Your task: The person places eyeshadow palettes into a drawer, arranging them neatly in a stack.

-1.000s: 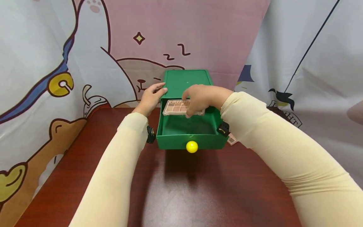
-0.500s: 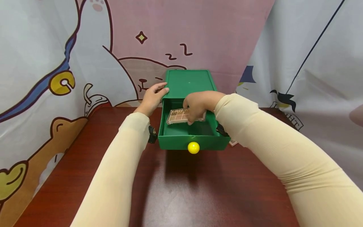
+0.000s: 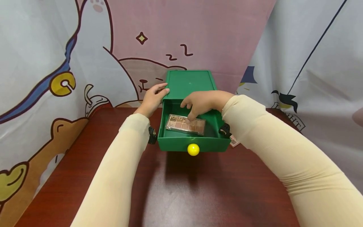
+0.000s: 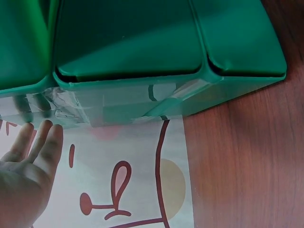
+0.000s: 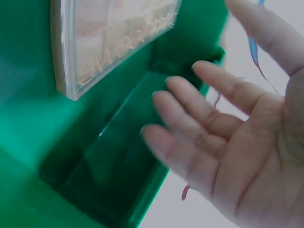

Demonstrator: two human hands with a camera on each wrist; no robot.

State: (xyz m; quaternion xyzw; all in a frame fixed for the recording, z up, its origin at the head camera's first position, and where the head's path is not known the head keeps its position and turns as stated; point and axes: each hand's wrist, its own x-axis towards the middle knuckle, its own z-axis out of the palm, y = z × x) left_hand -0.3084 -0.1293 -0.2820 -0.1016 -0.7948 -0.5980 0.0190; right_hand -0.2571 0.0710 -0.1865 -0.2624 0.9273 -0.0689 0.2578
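An eyeshadow palette [image 3: 178, 124] with a clear lid lies slightly askew inside the pulled-out green drawer [image 3: 171, 145], whose front carries a yellow ball knob [image 3: 193, 149]. Above the palette hovers my right hand [image 3: 205, 101]. Its fingers are extended and, in the right wrist view, stand apart from the palette [image 5: 118, 42]. My left hand [image 3: 151, 100] is at the left side of the green box [image 3: 189, 83], fingertips at its upper edge. The left wrist view shows those fingers straight beside the box's taped side [image 4: 118, 102].
Partly hidden by my right sleeve, another pinkish palette [image 3: 234, 142] lies on the reddish-brown table [image 3: 227, 189] to the right of the drawer. A cartoon-printed curtain [image 3: 215, 37] hangs behind the box.
My right hand has lowered the palette into the drawer and let go of it. The palette now lies nearer the drawer's front. My left hand has stayed at the box's side.
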